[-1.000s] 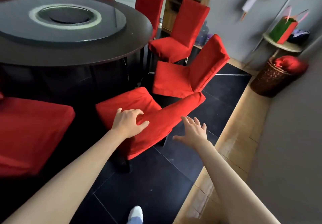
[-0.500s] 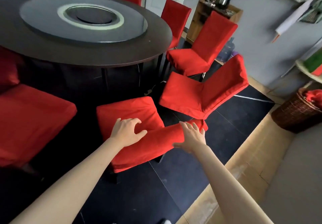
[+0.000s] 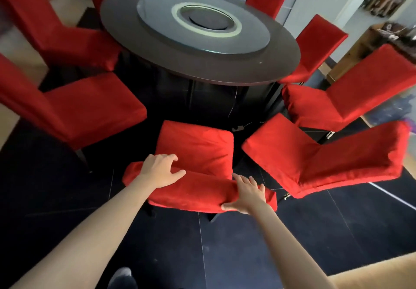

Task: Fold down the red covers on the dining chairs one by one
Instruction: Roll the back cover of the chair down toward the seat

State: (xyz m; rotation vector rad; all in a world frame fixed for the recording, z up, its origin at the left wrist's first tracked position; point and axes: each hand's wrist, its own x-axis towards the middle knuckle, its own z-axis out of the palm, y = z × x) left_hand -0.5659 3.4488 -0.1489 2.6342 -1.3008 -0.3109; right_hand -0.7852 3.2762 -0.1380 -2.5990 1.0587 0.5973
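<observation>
- At the near side of the round dark dining table [image 3: 225, 72], the closest chair [image 3: 198, 147] stands with its seat toward the table and its red cover [image 3: 198, 195] bunched into a thick roll along the back edge.
- The left hand [image 3: 161, 173] rests on the left part of that roll, fingers curled over its top toward the seat, thumb stretched along the fabric; it presses rather than pinches.
- The right hand [image 3: 246, 195] lies flat and spread on the right part of the roll, thumb hooked under the lower edge, nothing closed in it.
- Just to the right, a second red-covered chair [image 3: 315, 160] has its back tilted well away from the table.
- More red-covered chairs ring the table, two with tall backs on the left [image 3: 74, 108].
- A glass turntable [image 3: 203, 23] sits on the tabletop.
- The floor [image 3: 225, 255] is dark tile.
</observation>
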